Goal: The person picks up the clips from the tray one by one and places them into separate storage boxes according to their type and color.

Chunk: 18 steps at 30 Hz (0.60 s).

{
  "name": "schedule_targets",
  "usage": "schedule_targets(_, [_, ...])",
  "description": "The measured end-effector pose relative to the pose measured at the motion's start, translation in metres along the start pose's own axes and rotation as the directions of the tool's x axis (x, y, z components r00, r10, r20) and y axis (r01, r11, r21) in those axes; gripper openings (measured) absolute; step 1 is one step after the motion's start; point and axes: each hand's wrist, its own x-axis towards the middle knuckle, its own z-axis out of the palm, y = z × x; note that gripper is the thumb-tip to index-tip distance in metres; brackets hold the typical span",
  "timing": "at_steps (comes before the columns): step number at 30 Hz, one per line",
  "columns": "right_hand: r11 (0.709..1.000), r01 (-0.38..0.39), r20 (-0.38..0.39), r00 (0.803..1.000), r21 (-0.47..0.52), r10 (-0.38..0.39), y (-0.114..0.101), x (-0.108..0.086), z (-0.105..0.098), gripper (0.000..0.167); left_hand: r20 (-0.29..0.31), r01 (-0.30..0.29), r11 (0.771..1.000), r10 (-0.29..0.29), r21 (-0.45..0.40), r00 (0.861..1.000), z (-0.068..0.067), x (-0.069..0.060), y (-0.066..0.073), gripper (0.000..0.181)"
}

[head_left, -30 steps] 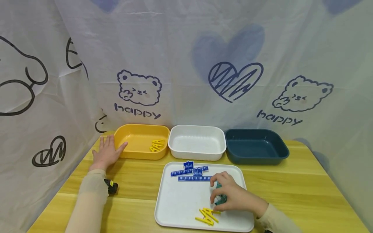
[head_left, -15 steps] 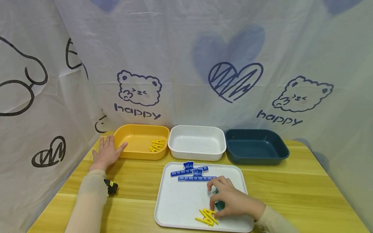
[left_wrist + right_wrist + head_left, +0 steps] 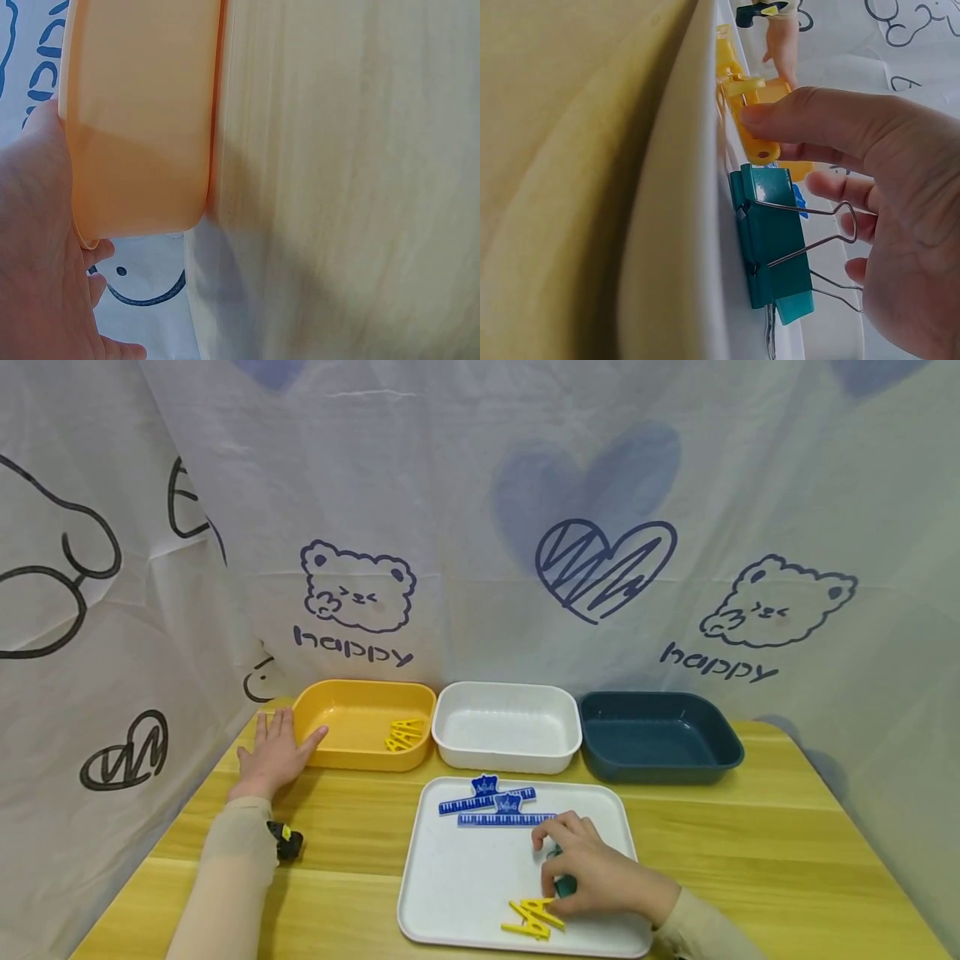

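Note:
In the head view my left hand [image 3: 273,756] rests at the left end of the yellow bin [image 3: 360,762], fingers spread straight and thumb over its front rim. My right hand [image 3: 603,877] is low over the right side of the white tray [image 3: 450,893]. In the right wrist view its thumb and index finger pinch a yellow plastic clip [image 3: 761,146]. Other yellow clips [image 3: 528,932] lie beside it on the tray. Teal binder clips [image 3: 769,240] with wire handles stand below the fingers, mostly hidden by the hand in the head view.
Two blue piano-pattern clips [image 3: 506,819] lie at the back of the tray. Several yellow clips [image 3: 403,735] sit inside the yellow bin. A white bin [image 3: 507,762] and a dark blue bin [image 3: 660,772] stand beside it, before a printed curtain [image 3: 480,527].
My right hand has shifted slightly left and down, from over the teal binder clips to the yellow clips. The yellow clips have moved a little under its fingertips. My left hand stays still.

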Motion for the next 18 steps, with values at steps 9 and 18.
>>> schedule_targets(9, [1.0, -0.01, -0.073, 0.997, 0.03, 0.012, -0.0005, 0.0021, -0.0025, 0.021, -0.002, 0.004, 1.0, -0.004, 0.001, 1.0, -0.0016, 0.001, -0.0023, 0.105])
schedule_targets(18, [1.0, 0.019, -0.16, 0.987, 0.014, -0.017, -0.0017, 0.0001, -0.0051, 0.021, 0.001, -0.004, 1.0, 0.004, 0.002, 1.0, -0.0032, -0.0011, -0.0012, 0.104])
